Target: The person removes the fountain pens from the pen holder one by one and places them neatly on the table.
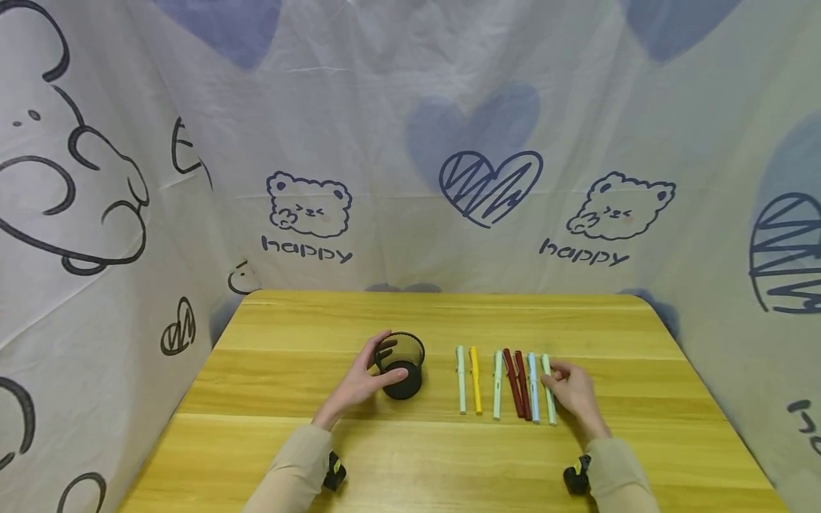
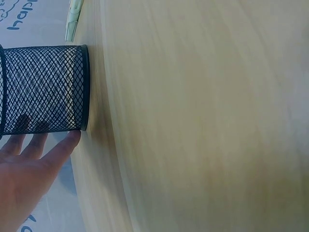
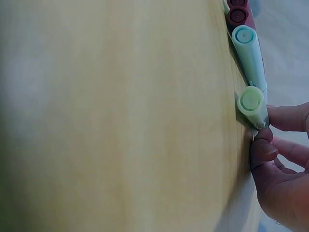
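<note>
A black mesh pen holder stands upright on the table, left of a row of pens. My left hand holds it from its left side, thumb in front and fingers behind the mesh; in the left wrist view, the fingertips touch the mesh cup. At the row's right end lies a light green pen. My right hand pinches it near its upper part. In the right wrist view, the thumb and fingers are at the side of the green pen, which still lies close to the table.
Left of the held pen lie a light blue pen, two dark red pens, a pale green pen, a yellow pen and another pale green pen. A printed cloth surrounds the wooden table.
</note>
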### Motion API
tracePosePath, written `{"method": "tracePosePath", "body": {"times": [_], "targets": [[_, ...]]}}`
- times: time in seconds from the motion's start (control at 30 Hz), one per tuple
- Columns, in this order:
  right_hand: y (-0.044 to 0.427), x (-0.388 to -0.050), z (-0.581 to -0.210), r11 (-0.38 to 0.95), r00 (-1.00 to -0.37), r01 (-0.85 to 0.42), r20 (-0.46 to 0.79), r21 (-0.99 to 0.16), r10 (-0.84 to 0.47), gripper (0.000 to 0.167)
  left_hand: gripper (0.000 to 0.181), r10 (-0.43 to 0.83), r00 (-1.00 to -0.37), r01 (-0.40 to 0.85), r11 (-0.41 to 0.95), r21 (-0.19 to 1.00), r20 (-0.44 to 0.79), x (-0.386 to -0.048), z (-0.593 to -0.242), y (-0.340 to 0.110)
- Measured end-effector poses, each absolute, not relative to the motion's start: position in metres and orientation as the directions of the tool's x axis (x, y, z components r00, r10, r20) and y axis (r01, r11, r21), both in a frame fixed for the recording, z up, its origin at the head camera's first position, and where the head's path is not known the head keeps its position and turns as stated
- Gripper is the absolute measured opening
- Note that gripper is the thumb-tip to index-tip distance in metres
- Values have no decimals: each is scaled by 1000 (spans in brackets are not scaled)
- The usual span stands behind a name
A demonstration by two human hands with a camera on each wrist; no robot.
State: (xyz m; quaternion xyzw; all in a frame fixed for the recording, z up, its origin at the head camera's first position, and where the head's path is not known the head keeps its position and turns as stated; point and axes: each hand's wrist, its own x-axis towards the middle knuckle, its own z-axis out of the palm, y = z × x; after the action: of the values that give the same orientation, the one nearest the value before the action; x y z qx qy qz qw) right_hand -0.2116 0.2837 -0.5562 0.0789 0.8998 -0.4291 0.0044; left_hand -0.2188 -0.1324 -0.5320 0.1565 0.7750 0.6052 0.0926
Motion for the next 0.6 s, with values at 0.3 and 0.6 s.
{"method": "tracePosePath", "body": {"times": [0.3, 0.6], "targets": [[288, -210, -555, 609, -987, 136, -57, -781, 147, 47, 81, 337, -941, 127, 241, 962, 40, -220, -531, -128], [292, -206, -558, 568, -984, 97, 7, -817, 179, 46, 78, 241, -967, 164, 343, 925, 83, -221, -527, -153]]}}
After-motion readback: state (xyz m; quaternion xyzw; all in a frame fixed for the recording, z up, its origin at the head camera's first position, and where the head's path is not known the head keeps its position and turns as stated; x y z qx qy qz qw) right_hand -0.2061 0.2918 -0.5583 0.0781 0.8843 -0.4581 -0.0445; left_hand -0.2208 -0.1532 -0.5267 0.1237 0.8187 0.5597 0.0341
